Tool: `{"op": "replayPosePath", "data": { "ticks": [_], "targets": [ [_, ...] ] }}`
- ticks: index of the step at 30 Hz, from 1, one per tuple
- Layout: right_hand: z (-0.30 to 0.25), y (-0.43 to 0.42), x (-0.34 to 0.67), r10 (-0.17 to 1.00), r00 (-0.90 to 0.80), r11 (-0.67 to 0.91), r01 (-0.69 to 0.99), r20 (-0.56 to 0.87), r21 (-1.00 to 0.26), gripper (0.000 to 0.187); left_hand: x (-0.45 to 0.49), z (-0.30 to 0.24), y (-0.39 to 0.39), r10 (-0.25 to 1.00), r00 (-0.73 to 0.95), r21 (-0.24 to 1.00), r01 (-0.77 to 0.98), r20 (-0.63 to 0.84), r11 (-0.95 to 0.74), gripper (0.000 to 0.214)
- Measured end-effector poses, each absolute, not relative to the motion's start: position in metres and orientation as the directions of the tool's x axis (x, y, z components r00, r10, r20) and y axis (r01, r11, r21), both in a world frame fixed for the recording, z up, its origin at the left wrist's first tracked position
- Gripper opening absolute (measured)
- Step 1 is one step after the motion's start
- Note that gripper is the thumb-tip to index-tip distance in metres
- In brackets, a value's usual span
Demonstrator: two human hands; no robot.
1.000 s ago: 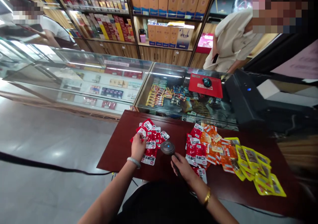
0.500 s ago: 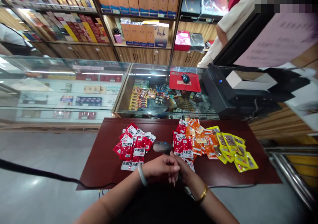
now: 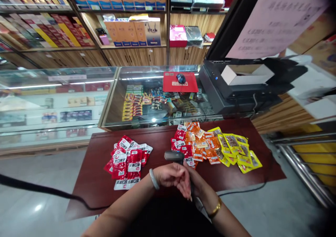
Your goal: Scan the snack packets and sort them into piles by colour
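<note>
A dark handheld barcode scanner (image 3: 172, 155) is in my right hand (image 3: 196, 181), which has its fingers around the handle; a gold bracelet sits on that wrist. My left hand (image 3: 173, 176), with a pale bangle, lies against the right one. Its fingers are loosely bent and hold nothing. Both hands are over the near edge of the dark red table (image 3: 157, 181). Red and white snack packets (image 3: 128, 161) lie in a pile to the left. Right of the scanner are more red packets (image 3: 183, 147), orange packets (image 3: 203, 144) and yellow packets (image 3: 237, 149).
Behind the table stands a glass display counter (image 3: 112, 114), with a red mat (image 3: 190, 86) and a mouse (image 3: 181, 78) on top. A black checkout machine (image 3: 210, 86) carries an open white box (image 3: 246, 76). A black cable (image 3: 57, 194) hangs at the left. Metal rails (image 3: 304, 174) stand at right.
My view has turned toward the right, so the table and counter appear further left. The scanner stays in my right hand, and my left fingers stretch a little more. The person behind the counter is out of view.
</note>
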State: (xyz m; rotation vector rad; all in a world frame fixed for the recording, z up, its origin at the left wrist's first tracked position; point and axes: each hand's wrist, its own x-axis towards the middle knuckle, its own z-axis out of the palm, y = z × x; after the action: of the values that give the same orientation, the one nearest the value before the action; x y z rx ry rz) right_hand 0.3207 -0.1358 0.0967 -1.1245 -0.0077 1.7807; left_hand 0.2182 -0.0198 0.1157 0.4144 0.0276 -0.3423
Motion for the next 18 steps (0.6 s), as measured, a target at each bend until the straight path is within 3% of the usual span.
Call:
{"op": "replayPosePath", "data": {
  "ticks": [2, 4, 7, 8, 9, 11, 12, 14, 16, 18],
  "targets": [
    [0.095, -0.141, 0.335, 0.734, -0.121, -0.500, -0.763, -0.669, -0.411, 0.064, 0.231, 0.113, -0.017, -0.319, 0.942, 0.386, 0.335, -0.105, 0.860, 0.049],
    [0.094, -0.146, 0.351, 0.725, -0.059, -0.457, -0.787, -0.687, -0.415, 0.061, 0.241, 0.107, -0.007, -0.313, 0.940, 0.410, 0.341, -0.136, 0.846, 0.050],
    [0.094, -0.156, 0.379, 0.692, 0.107, -0.361, -0.805, -0.714, -0.470, 0.057, 0.259, 0.091, 0.019, -0.246, 0.922, 0.565, 0.379, -0.299, 0.733, 0.054],
    [0.093, -0.159, 0.389, 0.689, 0.164, -0.322, -0.804, -0.706, -0.501, 0.055, 0.267, 0.083, 0.029, -0.164, 0.902, 0.638, 0.401, -0.399, 0.657, 0.055],
    [0.093, -0.162, 0.397, 0.689, 0.218, -0.281, -0.799, -0.691, -0.532, 0.053, 0.277, 0.076, 0.040, 0.000, 0.862, 0.709, 0.417, -0.507, 0.569, 0.054],
    [0.093, -0.169, 0.412, 0.691, 0.290, -0.220, -0.789, -0.662, -0.574, 0.051, 0.300, 0.061, 0.060, 0.432, 0.669, 0.795, 0.533, -0.605, 0.289, 0.050],
    [0.092, -0.172, 0.417, 0.690, 0.307, -0.201, -0.789, -0.655, -0.581, 0.050, 0.312, 0.054, 0.067, 0.621, 0.553, 0.766, 0.630, -0.556, 0.125, 0.048],
    [0.091, -0.178, 0.423, 0.689, 0.318, -0.180, -0.795, -0.652, -0.579, 0.050, 0.333, 0.043, 0.077, 0.822, 0.404, 0.571, 0.812, -0.401, -0.121, 0.053],
    [0.090, -0.182, 0.424, 0.682, 0.322, -0.178, -0.798, -0.657, -0.576, 0.052, 0.348, 0.035, 0.081, 0.867, 0.371, 0.373, 0.896, -0.332, -0.240, 0.061],
    [0.089, -0.185, 0.420, 0.672, 0.328, -0.186, -0.793, -0.664, -0.580, 0.053, 0.355, 0.032, 0.081, 0.857, 0.383, 0.280, 0.914, -0.344, -0.295, 0.063]
  ]
}}
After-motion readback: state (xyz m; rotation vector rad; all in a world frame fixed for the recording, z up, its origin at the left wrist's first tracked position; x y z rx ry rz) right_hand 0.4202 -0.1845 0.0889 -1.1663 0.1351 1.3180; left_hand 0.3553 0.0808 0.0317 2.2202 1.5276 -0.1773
